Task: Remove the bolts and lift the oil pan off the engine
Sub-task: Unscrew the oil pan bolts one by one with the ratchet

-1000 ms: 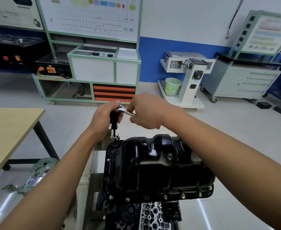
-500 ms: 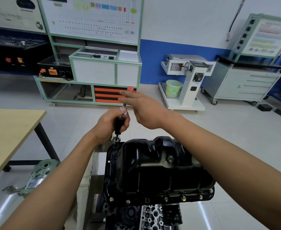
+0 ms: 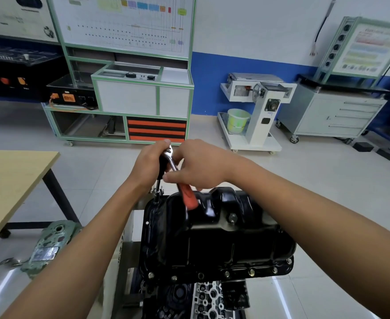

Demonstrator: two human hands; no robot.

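Observation:
A glossy black oil pan [image 3: 214, 240] sits upside down on the engine [image 3: 203, 300] in the lower middle. Several bolts [image 3: 250, 271] line its near flange. A ratchet wrench [image 3: 180, 178] with an orange handle stands on a socket extension at the pan's far left corner. My left hand [image 3: 149, 165] grips the ratchet head and the black extension from the left. My right hand [image 3: 197, 165] grips the metal shank of the handle, whose orange end points down toward me over the pan.
A wooden table [image 3: 10, 180] stands at the left. On the floor beside it lies a grey-green metal cover [image 3: 49, 245]. Behind stand a green-framed training bench [image 3: 129, 97], a white machine with a green bucket [image 3: 237, 120], and a grey drawer cabinet [image 3: 336, 116].
The right hand, held open over the tool half a second ago, now grips the handle, which has swung round so its orange end points toward me. The left hand kept its hold.

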